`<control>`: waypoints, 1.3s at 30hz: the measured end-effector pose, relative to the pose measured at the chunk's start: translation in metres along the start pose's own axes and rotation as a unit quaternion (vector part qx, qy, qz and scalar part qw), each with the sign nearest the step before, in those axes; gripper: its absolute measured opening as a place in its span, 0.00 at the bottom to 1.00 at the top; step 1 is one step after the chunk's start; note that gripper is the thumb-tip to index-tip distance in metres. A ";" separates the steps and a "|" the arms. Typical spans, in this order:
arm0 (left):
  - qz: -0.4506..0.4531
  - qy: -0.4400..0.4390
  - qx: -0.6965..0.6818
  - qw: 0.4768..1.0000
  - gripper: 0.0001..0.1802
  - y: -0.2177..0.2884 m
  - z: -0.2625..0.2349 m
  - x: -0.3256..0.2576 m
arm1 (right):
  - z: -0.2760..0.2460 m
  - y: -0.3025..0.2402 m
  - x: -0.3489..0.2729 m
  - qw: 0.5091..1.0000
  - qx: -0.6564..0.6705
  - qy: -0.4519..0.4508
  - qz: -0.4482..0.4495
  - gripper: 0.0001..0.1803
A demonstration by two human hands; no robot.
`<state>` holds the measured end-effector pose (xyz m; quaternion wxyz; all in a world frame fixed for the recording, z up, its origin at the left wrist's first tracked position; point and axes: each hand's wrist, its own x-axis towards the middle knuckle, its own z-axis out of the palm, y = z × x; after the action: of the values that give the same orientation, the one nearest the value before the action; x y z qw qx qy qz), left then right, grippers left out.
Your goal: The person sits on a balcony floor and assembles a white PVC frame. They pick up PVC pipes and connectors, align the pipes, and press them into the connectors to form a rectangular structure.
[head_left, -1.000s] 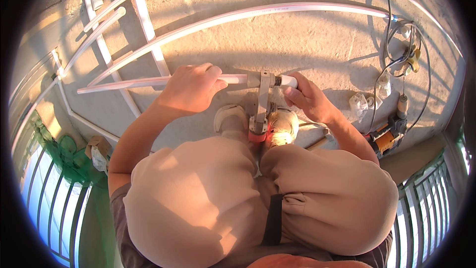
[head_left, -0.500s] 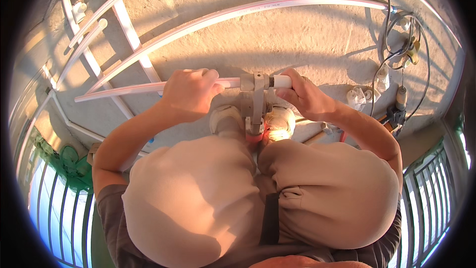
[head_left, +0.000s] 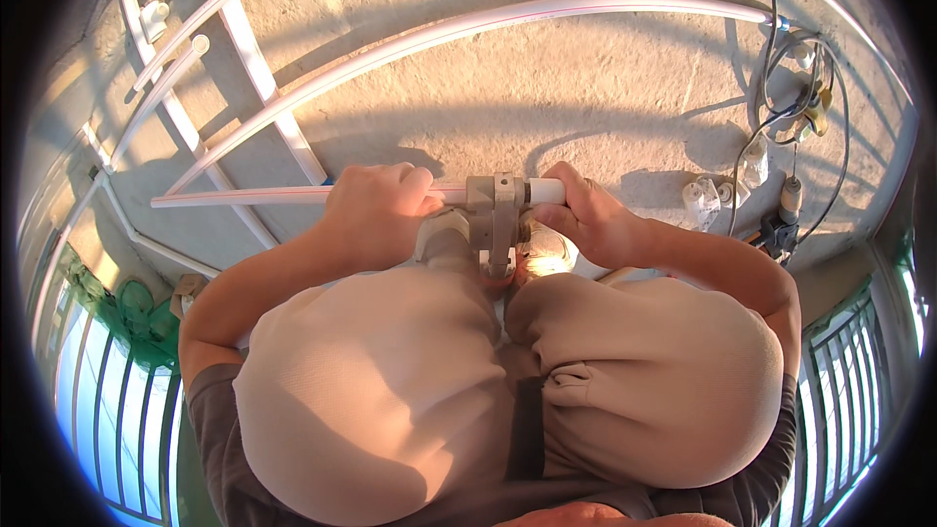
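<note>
My left hand [head_left: 379, 213] is closed around a long white plastic pipe [head_left: 283, 196] with a pink stripe. The pipe's right end goes up to a grey pipe-welding heater [head_left: 503, 220], which stands between my shoes. On its other side, my right hand [head_left: 597, 215] grips a short white pipe fitting [head_left: 546, 191], fingers and thumb wrapped round it. The fitting lines up with the heater's dark die. How far the pipe and the fitting sit on the dies is hard to make out. My knees hide the lower part of the heater.
Beyond my hands a long white pipe [head_left: 468, 22] arcs across the concrete floor. More white pipes [head_left: 256, 63] lie crossed at the left. At the right are a coiled cable [head_left: 833, 88], plastic-wrapped pieces [head_left: 701, 197] and a power tool [head_left: 779, 232]. Green netting [head_left: 146, 327] hangs by railings at the left.
Both hands, the pipe, the fitting and the heater's top have come nearer to me, the heater tilting my way. Both grips stay closed.
</note>
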<state>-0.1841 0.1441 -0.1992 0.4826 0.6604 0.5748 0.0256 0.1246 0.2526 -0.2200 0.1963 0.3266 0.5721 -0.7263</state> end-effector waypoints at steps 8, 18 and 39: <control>-0.041 -0.059 -0.025 0.997 0.13 0.007 0.002 -0.009 | 0.013 0.003 -0.004 0.999 -0.041 -0.018 0.024 0.21; -0.040 -0.144 0.096 0.984 0.16 0.028 -0.012 -0.009 | 0.017 0.001 -0.006 1.000 -0.003 0.007 0.006 0.20; -0.039 -0.139 0.109 0.984 0.19 0.037 -0.016 -0.024 | 0.022 0.002 -0.008 0.994 -0.105 0.006 -0.031 0.22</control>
<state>-0.1742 0.1394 -0.1530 0.4835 0.6832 0.5269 -0.1479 0.1255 0.2299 -0.2128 0.2037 0.2907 0.6558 -0.6663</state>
